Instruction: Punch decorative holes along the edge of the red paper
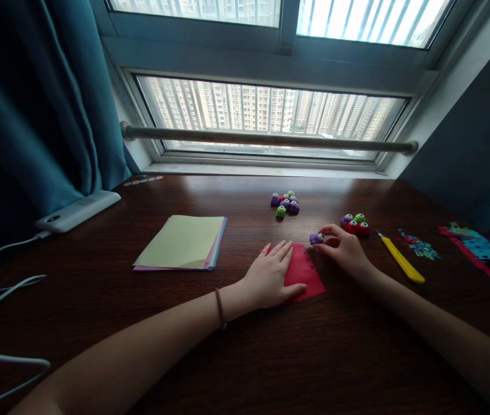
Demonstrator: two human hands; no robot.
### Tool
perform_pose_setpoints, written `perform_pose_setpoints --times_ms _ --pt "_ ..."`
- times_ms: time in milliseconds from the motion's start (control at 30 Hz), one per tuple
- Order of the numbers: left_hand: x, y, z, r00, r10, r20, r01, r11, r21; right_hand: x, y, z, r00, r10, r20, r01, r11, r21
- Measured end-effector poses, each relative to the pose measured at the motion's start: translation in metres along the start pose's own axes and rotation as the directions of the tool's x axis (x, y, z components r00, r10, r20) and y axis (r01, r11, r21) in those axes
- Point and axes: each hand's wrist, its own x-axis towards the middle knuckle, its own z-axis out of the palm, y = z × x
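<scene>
A left hand (271,275) presses flat on a red paper sheet (303,271) on the glossy dark wooden tabletop (236,369); the right hand (343,249) fingers pinch a small rounded purple punch (316,238) at the sheet's far corner.

Red paper sheet (303,271) with a row of small punched holes along one edge. Purple punch (316,238). Paper stack (183,243): pale yellow-green top, pink and blue edges below. Yellow craft knife (400,260). Table (245,357) dark brown wood grain. Curtain (33,98) teal.
</scene>
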Motion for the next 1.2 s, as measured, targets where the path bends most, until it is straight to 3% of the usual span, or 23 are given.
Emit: perform_pose_setpoints --times_ms 100,233,333,600,967,1200 --pt "0.001 0.001 -0.002 1.000 -0.021 0.013 0.021 1.000 0.014 -0.026 -0.003 -0.011 0.995 0.080 0.063 -0.086 0.992 0.094" --pt "0.002 0.002 -0.002 0.999 -0.037 0.021 0.036 0.999 0.029 -0.040 -0.008 -0.019 0.995 0.043 0.089 -0.048 0.998 0.051" --pt "0.003 0.002 -0.001 0.999 -0.043 0.029 0.042 0.998 0.038 -0.043 -0.012 -0.020 0.995 -0.001 0.104 -0.003 0.999 0.038" --pt "0.003 0.002 -0.002 0.999 -0.038 0.025 0.036 0.998 0.044 -0.048 -0.017 -0.019 0.985 0.013 0.171 -0.023 0.998 0.059" --pt "0.003 0.003 -0.002 0.998 -0.047 0.034 0.045 0.997 0.057 -0.045 -0.018 -0.019 0.968 0.150 0.200 -0.178 0.975 0.130" --pt "0.002 0.002 0.001 0.997 -0.074 0.006 0.074 0.996 0.049 -0.047 -0.018 -0.017 0.972 0.083 0.220 -0.106 0.990 0.092"
